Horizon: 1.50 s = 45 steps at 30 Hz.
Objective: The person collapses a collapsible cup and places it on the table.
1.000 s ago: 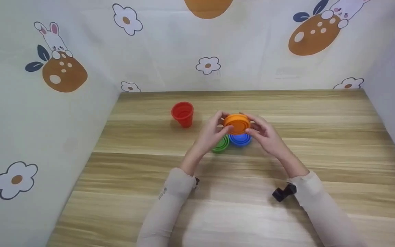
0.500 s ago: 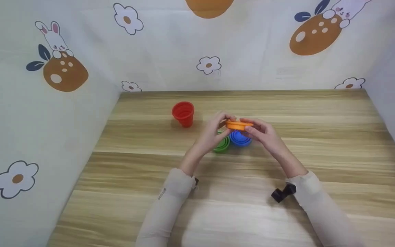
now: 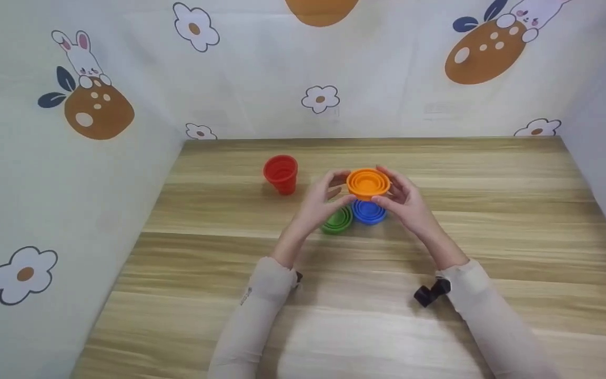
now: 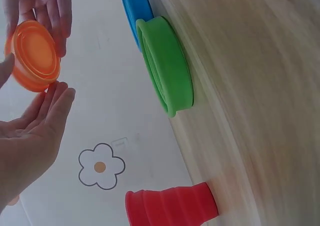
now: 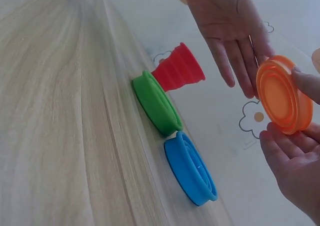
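Note:
An orange collapsible cup (image 3: 367, 183), pressed flat into rings, is held above the table between both hands, its ringed opening facing the head camera. My left hand (image 3: 316, 202) grips its left side with thumb and fingers. On the opposite side my right hand (image 3: 411, 205) pinches the rim, thumb at the front and fingers behind. Below the cup, a flattened green cup (image 3: 337, 219) and a flattened blue cup (image 3: 370, 212) lie side by side on the table. The right wrist view shows the orange cup (image 5: 277, 93) edge-on, apart from the others.
A red collapsible cup (image 3: 282, 175), pulled out to full height, stands upright at the back left. The wood-grain table (image 3: 219, 295) is bordered by patterned walls behind and at the left, and a plain wall at the right. Black wrist cameras (image 3: 432, 292) hang at the sleeves.
Both hands have turned the orange cup over: its base faced the head camera, then it was edge-on, and now the ringed opening shows. It sits slightly higher. The other cups stay put.

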Available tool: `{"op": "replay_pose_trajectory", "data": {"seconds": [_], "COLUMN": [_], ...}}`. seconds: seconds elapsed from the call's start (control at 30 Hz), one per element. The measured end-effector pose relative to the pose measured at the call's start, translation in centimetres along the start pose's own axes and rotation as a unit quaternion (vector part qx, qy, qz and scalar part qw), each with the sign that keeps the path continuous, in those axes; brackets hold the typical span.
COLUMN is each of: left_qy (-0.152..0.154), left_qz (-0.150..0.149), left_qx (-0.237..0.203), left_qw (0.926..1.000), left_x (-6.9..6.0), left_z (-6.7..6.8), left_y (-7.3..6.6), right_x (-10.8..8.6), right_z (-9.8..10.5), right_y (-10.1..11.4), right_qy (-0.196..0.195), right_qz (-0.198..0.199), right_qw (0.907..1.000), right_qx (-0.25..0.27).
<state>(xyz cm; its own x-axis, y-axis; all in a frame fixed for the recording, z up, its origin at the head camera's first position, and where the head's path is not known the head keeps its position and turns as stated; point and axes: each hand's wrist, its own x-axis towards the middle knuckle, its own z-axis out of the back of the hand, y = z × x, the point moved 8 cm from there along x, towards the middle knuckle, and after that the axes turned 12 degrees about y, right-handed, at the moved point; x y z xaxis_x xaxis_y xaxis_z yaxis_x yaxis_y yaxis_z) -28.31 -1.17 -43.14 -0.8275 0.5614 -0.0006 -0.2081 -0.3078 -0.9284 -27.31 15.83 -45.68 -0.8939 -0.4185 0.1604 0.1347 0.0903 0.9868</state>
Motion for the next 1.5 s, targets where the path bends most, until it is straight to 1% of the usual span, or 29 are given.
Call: {"op": "replay_pose_trajectory", "data": {"seconds": [0.1, 0.2, 0.33, 0.43, 0.6, 0.67, 0.77, 0.83, 1.03, 1.17, 1.3, 1.4, 1.5], "left_qy": [-0.007, -0.009, -0.012, -0.009, 0.007, 0.010, 0.010, 0.009, 0.014, 0.017, 0.015, 0.016, 0.018], "left_qz": [0.005, 0.013, 0.014, 0.021, 0.056, 0.075, 0.102, 0.117, 0.145, 0.155, 0.152, 0.154, 0.162], "left_qx": [0.005, 0.023, 0.047, 0.057, 0.057, 0.061, 0.072, 0.088, 0.123, 0.119, 0.116, 0.134, 0.158], "left_qw": [0.9999, 0.9996, 0.9987, 0.9981, 0.9967, 0.9953, 0.9921, 0.9892, 0.9817, 0.9806, 0.9814, 0.9788, 0.9739], "left_x": [0.3, 0.6, 1.0, 1.5, 2.3, 2.5, 3.0, 3.3, 4.2, 4.5, 4.7, 4.8, 4.8], "left_z": [0.5, 0.8, 1.3, 1.6, 1.9, 1.9, 2.0, 2.0, 2.0, 2.1, 2.4, 2.6, 2.7], "left_y": [0.3, 0.8, 1.3, 1.9, 3.7, 4.5, 5.5, 5.9, 6.6, 6.8, 6.9, 7.0, 7.2], "right_x": [0.6, 1.2, 2.1, 2.9, 4.1, 4.6, 5.1, 5.3, 5.8, 6.1, 6.4, 6.6, 6.8], "right_z": [-0.1, -0.2, -0.3, -0.4, -0.4, -0.3, -0.3, -0.3, -0.1, -0.1, -0.4, -0.7, -0.8], "right_y": [-0.2, -0.7, -1.4, -1.9, -2.9, -3.4, -4.2, -4.6, -5.6, -5.7, -5.7, -5.7, -5.7], "right_qy": [0.014, 0.025, 0.031, 0.032, 0.035, 0.039, 0.042, 0.042, 0.043, 0.050, 0.056, 0.063, 0.067], "right_qz": [-0.004, -0.008, -0.013, -0.020, -0.035, -0.041, -0.052, -0.062, -0.105, -0.131, -0.139, -0.144, -0.151], "right_qw": [0.9998, 0.9992, 0.9985, 0.9972, 0.9926, 0.9898, 0.9840, 0.9799, 0.9673, 0.9571, 0.9481, 0.9379, 0.9315], "right_qx": [-0.016, -0.030, -0.044, -0.064, -0.111, -0.131, -0.165, -0.185, -0.227, -0.253, -0.280, -0.309, -0.324]}}
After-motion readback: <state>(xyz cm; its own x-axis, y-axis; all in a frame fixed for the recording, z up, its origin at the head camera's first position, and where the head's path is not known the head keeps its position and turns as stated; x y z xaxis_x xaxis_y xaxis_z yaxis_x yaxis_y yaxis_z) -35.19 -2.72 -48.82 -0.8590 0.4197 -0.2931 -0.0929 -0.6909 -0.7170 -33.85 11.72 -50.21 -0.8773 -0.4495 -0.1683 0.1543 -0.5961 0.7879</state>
